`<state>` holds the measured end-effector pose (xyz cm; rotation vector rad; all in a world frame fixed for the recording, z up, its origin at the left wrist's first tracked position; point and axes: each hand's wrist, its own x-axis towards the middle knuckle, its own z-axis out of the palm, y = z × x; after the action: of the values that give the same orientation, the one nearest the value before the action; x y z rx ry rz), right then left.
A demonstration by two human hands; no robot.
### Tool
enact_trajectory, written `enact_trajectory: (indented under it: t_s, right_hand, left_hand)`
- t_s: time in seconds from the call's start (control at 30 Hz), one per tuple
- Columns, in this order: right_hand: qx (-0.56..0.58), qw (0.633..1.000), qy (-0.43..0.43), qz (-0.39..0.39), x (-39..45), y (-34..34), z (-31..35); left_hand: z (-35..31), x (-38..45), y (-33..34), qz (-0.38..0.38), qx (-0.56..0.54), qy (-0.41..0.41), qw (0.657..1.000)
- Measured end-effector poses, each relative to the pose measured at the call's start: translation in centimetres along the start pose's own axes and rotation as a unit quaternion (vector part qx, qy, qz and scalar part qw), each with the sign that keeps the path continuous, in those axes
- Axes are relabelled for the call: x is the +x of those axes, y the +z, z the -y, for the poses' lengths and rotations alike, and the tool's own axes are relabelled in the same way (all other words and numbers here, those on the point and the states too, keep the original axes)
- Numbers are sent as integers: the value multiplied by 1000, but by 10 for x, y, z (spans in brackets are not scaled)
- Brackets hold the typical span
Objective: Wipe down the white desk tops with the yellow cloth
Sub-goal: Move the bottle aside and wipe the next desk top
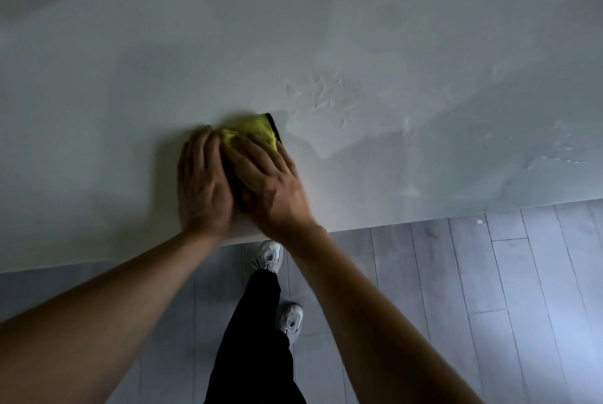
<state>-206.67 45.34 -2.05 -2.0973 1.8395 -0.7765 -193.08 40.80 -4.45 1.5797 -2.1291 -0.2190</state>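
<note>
Both hands, left (204,181) and right (270,181), press flat-fingered on a yellow cloth (253,131) near the white desk's (424,44) front edge, bare top stretching either side

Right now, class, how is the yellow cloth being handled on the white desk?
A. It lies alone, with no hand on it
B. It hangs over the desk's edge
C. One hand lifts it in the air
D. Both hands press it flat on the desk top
D: the left hand and right hand lie side by side with straight fingers on the yellow cloth, pressing it on the white desk.
</note>
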Motion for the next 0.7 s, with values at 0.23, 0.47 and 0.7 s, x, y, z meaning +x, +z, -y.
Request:
enact_trajectory:
  t_s: [0.23,0.47,0.7]
  right_hand:
    - [-44,993,83,-78,-8,-45,-79]
    - [-99,914,356,-169,-36,-115,-173]
    - [-52,988,124,-75,25,-40,-81]
  left_hand:
    - [-5,0,-4,27,24,22,999]
    - [-11,1,-4,34,33,35,998]
    - [-10,2,-3,32,27,37,998]
